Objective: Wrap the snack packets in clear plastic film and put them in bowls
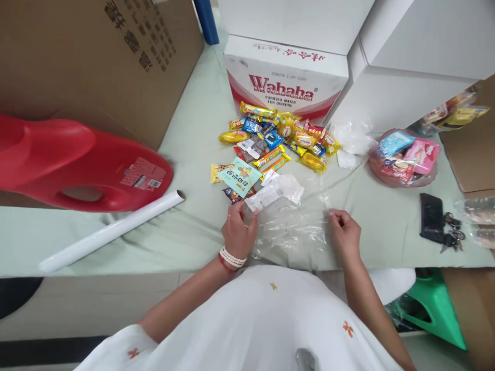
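Observation:
A clear plastic bag (pixel 294 226) lies flat on the pale green sheet in front of me. My left hand (pixel 237 232), with a white bead bracelet at the wrist, pinches the bag's left edge. My right hand (pixel 344 232) pinches its right edge, fingers curled. Just beyond the bag lies a small white snack packet (pixel 266 195) and a teal packet (pixel 240 176). Behind them sits a heap of several colourful wrapped snacks (pixel 282 136).
A Wahaha water carton (pixel 286 82) stands behind the snacks, with white boxes (pixel 406 87) to its right. A red jug (pixel 77 165) and a white roll (pixel 108 232) lie left. A bag of snacks (pixel 404 157), a black phone (pixel 431 216) and keys (pixel 452 237) lie right.

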The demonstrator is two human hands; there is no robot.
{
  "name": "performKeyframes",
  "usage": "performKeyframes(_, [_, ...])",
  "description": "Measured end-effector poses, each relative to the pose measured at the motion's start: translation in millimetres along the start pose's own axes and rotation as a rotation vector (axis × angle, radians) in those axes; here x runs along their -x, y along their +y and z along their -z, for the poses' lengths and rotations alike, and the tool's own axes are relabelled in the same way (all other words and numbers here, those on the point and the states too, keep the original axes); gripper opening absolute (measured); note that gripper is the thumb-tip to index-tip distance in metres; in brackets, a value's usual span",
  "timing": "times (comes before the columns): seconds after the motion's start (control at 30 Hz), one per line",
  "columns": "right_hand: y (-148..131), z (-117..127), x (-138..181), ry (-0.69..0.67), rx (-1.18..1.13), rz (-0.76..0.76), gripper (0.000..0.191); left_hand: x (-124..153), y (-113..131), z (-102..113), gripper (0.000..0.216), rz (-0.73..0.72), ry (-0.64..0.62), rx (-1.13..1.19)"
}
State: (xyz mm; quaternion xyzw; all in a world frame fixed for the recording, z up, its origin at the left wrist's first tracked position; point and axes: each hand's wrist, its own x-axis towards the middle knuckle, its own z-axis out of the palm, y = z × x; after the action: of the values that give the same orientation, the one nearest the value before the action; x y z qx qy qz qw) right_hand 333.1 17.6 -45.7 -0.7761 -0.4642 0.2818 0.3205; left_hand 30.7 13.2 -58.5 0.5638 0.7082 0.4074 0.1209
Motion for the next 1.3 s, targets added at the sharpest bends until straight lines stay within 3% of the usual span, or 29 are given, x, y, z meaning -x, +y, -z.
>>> performKeyframes(0.07, [2,11,11,-0.013,0.015,-0.044,0.043,3,0,-5,0.026,-0.25,0.147,-0.076])
performKeyframes(0.13, [4,19,23,-0.035,0.045,-0.078,0.044,5,3,-10,0.014,-0.529,0.215,-0.103])
performKeyframes(0.2, [8,28,33,-0.06,0.082,-0.096,0.044,4,5,-14,0.015,-0.788,0.109,-0.084])
performKeyframes(0.27, [14,40,36,-0.134,0.135,-0.093,0.043,2,5,-16,0.021,-0.944,-0.136,-0.061])
performKeyframes(0.33, [20,57,30,-0.294,0.225,-0.068,0.042,1,4,-18,0.031,-0.934,-0.375,-0.07])
performKeyframes(0.4, [18,76,11,-0.408,0.357,-0.013,0.04,2,2,-20,0.038,-0.843,-0.534,-0.1])
performKeyframes(0.47, [4,87,-16,-0.317,0.481,0.082,0.04,4,1,-19,0.041,-0.784,-0.628,-0.121])
performKeyframes(0.53, [-22,79,-44,-0.127,0.505,0.205,0.042,6,2,-17,0.046,-0.76,-0.671,-0.127])
performKeyframes(0.6, [-55,48,-63,-0.114,0.421,0.321,0.044,8,4,-15,0.052,-0.741,-0.679,-0.136])
performKeyframes(0.77, [-123,-64,-73,-0.438,0.542,0.407,0.05,8,7,-13,0.059,-0.701,-0.679,-0.19])
performKeyframes(0.87, [-138,-90,-81,-0.459,0.68,0.451,0.039,8,8,-14,0.06,-0.691,-0.689,-0.211])
performKeyframes(1.0, [-142,-68,-119,-0.378,0.659,0.529,0.049,7,8,-14,0.063,-0.692,-0.703,-0.215])
performKeyframes(1.1, [-139,-50,-144,-0.297,0.678,0.488,0.055,6,8,-14,0.065,-0.682,-0.698,-0.22])
performKeyframes(1.3, [-103,-42,-140,-0.211,0.758,0.405,0.05,7,9,-18,0.068,-0.662,-0.638,-0.288])
